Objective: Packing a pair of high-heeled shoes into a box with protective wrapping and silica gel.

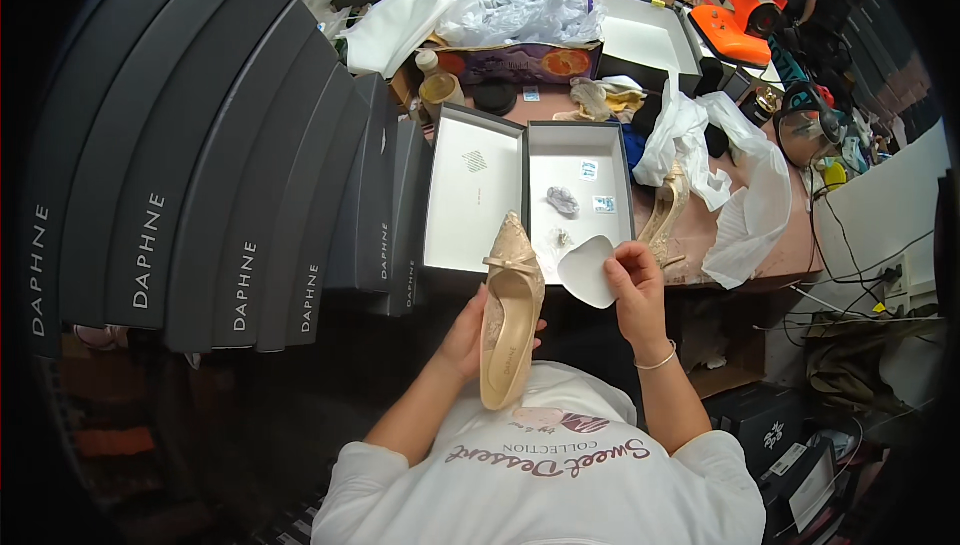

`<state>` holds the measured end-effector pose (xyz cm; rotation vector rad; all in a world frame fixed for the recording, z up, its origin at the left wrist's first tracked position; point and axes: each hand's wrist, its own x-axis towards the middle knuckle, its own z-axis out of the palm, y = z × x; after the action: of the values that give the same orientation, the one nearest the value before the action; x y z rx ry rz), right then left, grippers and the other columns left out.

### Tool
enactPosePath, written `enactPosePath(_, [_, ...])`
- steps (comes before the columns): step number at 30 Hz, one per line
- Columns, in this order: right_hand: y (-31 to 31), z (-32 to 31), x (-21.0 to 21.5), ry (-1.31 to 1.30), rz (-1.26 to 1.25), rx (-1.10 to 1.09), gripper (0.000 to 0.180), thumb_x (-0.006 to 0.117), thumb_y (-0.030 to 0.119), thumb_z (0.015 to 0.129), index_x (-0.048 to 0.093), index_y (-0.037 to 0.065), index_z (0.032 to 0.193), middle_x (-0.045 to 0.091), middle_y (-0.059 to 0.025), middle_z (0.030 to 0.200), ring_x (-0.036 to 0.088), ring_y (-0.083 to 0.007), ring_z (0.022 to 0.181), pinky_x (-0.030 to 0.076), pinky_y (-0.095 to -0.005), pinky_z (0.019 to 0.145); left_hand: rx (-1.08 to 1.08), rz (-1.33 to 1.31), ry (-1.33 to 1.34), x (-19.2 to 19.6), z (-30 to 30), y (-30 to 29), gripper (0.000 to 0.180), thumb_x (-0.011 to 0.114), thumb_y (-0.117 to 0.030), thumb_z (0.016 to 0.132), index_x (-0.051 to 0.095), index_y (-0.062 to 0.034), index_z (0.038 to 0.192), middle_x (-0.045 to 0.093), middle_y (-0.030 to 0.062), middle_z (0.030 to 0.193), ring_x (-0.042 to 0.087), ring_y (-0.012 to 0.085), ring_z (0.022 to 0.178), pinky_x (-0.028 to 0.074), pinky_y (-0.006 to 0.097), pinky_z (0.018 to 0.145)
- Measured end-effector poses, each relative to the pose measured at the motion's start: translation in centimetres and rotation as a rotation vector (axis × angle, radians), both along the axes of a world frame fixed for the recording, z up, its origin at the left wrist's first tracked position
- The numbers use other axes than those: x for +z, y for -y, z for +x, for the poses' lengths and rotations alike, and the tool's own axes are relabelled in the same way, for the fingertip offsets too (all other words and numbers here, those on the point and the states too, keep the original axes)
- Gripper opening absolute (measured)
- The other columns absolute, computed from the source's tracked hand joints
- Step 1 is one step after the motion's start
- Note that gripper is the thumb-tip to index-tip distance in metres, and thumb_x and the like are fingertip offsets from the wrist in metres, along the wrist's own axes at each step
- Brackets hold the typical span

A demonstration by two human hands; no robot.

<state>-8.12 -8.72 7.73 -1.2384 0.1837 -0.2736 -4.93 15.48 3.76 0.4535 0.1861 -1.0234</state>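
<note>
On the bench [800, 237] lies the open box [550, 160], before which the shoe [512, 335], clasped in the left hand's [464, 338] fingers, could fall if that grip slackens, while the pad [588, 275], pinched between the right hand's [638, 295] fingers, could crease if squeezed.

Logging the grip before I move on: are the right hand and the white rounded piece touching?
Touching. The head view shows it: the thumb of the right hand lies over the right edge of the white rounded piece, with no gap between them.
</note>
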Motion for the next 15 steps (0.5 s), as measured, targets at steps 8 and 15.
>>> enactPosePath(8, [-4.8,-0.1,1.5,0.436,-0.831,0.253,0.039,0.064,-0.011,0.069,0.061,0.007,0.104,0.057,-0.0091,0.1,0.059,-0.0254,0.093,0.048,-0.0322,0.078,0.151,0.042,-0.025,1.8,0.0,2.8,0.059,0.04,-0.053,0.097,0.034,-0.0119,0.139,0.052,0.0113,0.126,0.054,0.0246,0.115,0.048,0.043,0.096])
enactPosePath(15, [-5.1,-0.4,1.9,0.381,-0.829,0.193,0.027,0.067,-0.001,0.07,0.061,0.007,0.095,0.061,-0.0094,0.1,0.057,-0.0266,0.102,0.042,-0.0379,0.093,0.156,0.153,0.057,3.5,1.0,2.2,0.056,0.045,-0.052,0.096,0.047,-0.0071,0.13,0.055,0.0101,0.123,0.055,0.0226,0.113,0.045,0.04,0.098])
